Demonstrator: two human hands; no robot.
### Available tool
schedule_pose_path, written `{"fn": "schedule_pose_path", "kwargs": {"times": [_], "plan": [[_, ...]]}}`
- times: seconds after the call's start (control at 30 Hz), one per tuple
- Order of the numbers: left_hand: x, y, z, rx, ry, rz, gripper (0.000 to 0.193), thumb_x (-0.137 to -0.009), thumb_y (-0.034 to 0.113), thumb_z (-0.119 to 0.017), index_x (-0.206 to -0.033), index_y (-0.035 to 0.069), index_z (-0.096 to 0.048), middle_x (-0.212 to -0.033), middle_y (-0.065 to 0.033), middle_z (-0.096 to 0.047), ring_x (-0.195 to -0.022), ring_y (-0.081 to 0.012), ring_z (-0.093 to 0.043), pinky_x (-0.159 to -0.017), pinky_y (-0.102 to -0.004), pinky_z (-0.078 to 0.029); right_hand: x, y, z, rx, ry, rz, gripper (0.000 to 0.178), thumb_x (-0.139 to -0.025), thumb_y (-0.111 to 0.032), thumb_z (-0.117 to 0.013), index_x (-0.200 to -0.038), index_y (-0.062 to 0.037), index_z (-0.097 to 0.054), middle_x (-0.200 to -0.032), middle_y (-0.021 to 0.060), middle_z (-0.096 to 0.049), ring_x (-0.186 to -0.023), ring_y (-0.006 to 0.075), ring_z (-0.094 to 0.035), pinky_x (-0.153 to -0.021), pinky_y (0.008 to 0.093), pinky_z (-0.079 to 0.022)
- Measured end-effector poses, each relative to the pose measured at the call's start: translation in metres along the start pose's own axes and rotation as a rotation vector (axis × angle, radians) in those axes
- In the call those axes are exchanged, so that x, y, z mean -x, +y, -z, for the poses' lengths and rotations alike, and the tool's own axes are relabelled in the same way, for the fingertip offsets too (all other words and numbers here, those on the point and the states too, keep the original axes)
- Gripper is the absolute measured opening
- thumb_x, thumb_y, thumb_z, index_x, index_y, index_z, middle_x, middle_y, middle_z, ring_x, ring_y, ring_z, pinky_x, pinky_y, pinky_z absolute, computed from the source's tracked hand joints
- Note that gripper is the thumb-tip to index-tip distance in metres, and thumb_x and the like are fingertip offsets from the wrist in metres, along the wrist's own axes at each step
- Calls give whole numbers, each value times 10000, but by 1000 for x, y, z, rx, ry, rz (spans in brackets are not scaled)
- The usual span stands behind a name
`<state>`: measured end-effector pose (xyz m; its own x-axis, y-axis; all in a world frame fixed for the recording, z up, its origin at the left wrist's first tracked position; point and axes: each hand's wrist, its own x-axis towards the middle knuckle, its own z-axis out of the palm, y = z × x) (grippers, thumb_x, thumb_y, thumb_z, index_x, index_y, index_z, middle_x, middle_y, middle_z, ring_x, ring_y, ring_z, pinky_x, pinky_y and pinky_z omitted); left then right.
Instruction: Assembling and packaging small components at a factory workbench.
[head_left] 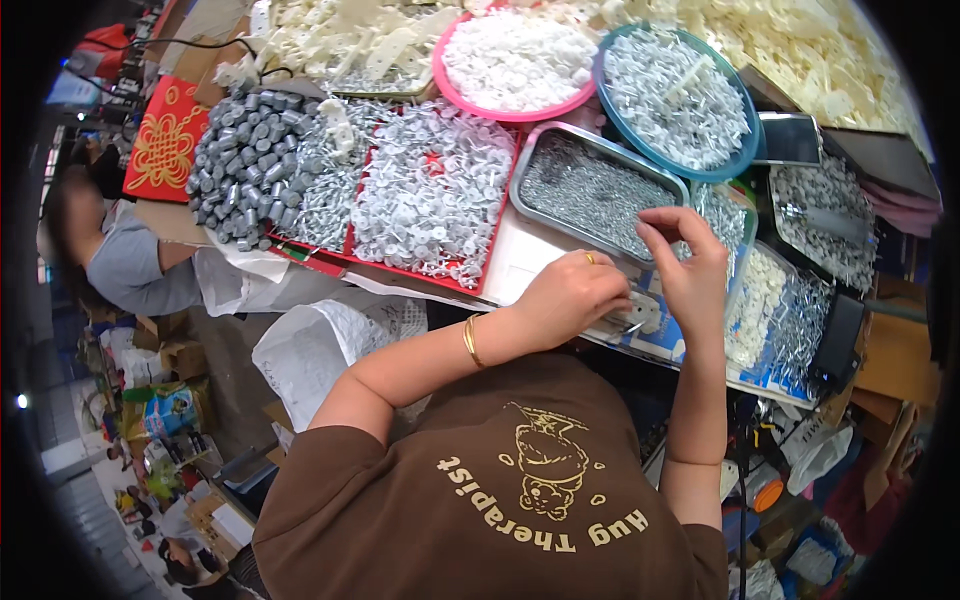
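My left hand [575,298] is closed above the front of the table, its fingers curled together. A pale flat piece with holes [642,316] shows just beside its fingertips; whether the fingers grip it I cannot tell. My right hand [692,248] is raised over the near right corner of a metal tray [520,190] that holds many tiny grey metal parts [590,180]. Its thumb and forefinger are bent into a pinch, and anything between their tips is too small to name.
Behind the tray stand a pink basin [440,75] of white pieces and a teal basin [752,150] of pale metal-pinned parts. Red trays [497,225] of similar parts and grey cylinders [245,160] lie left. More small-part containers [820,215] are at right. Another person [140,260] sits far left.
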<state>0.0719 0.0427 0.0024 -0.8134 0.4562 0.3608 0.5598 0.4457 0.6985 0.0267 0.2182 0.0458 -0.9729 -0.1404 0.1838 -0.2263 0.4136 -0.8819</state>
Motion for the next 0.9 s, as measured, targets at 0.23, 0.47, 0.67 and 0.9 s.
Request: {"fn": "schedule_pose_path", "kwargs": {"times": [0.23, 0.47, 0.67, 0.9], "plan": [[-50, -108, 157, -949, 415, 440, 90, -833, 160, -704, -826, 92, -762, -860, -117, -718, -861, -315, -663, -756, -436, -491, 13, 18, 17, 1, 55, -104, 114, -886, -47, -727, -990, -2, -717, -882, 33, -711, -780, 92, -633, -741, 241, -497], [-47, -222, 246, -1238, 244, 1058, 290, -712, 387, -786, -901, 168, -804, -990, -116, -754, -992, -316, -691, -890, -467, -445, 18, 17, 15, 12, 44, -104, 110, -891, -39, -725, -994, -2, -715, -874, 23, -699, -788, 80, -621, -741, 228, -485], [-39, -172, 218, -1003, 410, 754, 224, -872, 215, -667, -977, 37, -754, -958, -136, -736, -919, -338, -682, -800, -462, -500, 26, 9, 34, 19, 88, -131, 131, -911, -13, -694, -1036, 19, -672, -884, 51, -701, -823, 108, -649, -781, 248, -508], [-29, -36, 94, 661, 201, 575, 201, -987, 54, -613, -1171, 0, -551, -1034, -139, -734, -973, -166, -694, -842, -294, -554, 19, -14, -7, -389, 56, -172, 87, -951, 28, -629, -1037, 37, -618, -944, 129, -713, -851, 175, -710, -786, 274, -570]]}}
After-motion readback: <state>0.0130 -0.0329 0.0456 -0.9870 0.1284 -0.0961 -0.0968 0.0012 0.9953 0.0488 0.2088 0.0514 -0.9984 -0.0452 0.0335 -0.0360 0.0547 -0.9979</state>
